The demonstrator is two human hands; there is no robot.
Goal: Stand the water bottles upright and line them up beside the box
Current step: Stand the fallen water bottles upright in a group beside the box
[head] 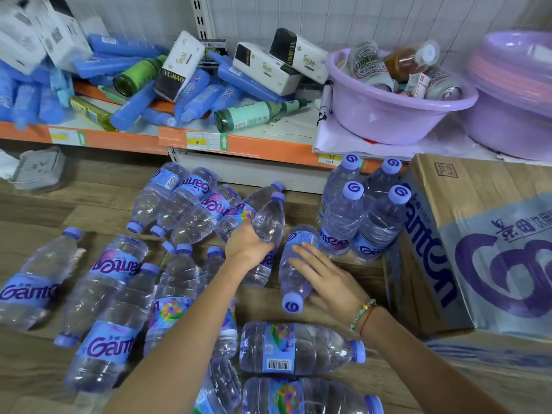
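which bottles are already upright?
The four water bottles clustered against the cardboard box, caps up. All the others lie on their sides, except the one the left hand grips.

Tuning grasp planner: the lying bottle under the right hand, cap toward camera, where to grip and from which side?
Grip the bottle around its ribbed mid-body, coming from above right where the right hand rests. It lies flat, the cap is narrow, and the left side is crowded.
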